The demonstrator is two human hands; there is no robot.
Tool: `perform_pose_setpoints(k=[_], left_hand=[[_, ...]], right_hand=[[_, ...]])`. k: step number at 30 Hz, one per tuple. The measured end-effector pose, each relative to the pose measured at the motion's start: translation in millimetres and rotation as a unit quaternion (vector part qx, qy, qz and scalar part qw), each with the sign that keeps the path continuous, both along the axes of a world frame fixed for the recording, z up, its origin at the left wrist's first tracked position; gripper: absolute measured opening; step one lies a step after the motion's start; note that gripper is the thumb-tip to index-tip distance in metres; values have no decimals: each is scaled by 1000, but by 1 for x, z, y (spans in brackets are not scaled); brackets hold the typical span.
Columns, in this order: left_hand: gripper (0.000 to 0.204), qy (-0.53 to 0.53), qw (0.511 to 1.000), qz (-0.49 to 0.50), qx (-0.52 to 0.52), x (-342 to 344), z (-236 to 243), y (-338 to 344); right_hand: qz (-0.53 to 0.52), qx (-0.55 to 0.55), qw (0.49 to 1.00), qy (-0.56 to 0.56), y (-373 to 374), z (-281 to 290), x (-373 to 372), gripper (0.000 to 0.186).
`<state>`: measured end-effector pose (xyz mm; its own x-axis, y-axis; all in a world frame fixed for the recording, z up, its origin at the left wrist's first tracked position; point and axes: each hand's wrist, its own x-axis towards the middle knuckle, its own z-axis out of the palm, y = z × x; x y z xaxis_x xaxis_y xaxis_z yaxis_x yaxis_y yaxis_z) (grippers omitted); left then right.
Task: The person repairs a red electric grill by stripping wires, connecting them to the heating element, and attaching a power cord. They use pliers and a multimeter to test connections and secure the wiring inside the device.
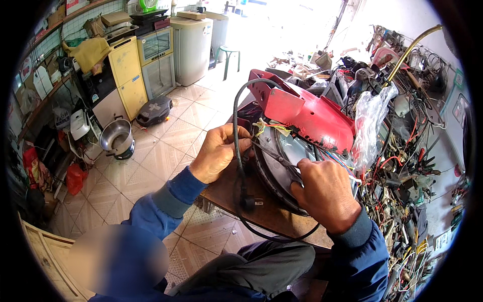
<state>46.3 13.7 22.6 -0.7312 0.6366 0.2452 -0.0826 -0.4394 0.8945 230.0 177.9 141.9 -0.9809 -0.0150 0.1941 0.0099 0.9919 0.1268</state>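
A round metal appliance base rests on a wooden stand, with a red plastic cover tilted up behind it. My left hand pinches at the base's left edge, beside a thick black cable with a black plug; what its fingertips hold is too small to make out. Yellow-sleeved wires stick out just above them. My right hand grips a slim metal tool, apparently pliers, whose tip reaches toward my left fingertips.
A heap of wires and parts crowds the right, with crumpled clear plastic beside the cover. Across the tiled floor at left stand a steel pot, a yellow cabinet and a stool. My legs are under the stand's edge.
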Motion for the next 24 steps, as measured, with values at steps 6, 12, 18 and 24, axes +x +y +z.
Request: perform_pose_setpoints(k=[6,12,18,24], left_hand=[[13,5,1000,1,-8,1,2,-2],[15,10,1000,13,-22,3,3,-1],[25,-26,999,36,-16,6,7,-1],[32,-45,998,37,-3,7,8,1]], right_hand=[[0,6,1000,8,2,0,-1,16],[-30,-22,999,-1,-1,-2,-10,22],[1,1,1000,17,-3,0,-22,19],[63,36,995,67,-3,-6,-23,17]])
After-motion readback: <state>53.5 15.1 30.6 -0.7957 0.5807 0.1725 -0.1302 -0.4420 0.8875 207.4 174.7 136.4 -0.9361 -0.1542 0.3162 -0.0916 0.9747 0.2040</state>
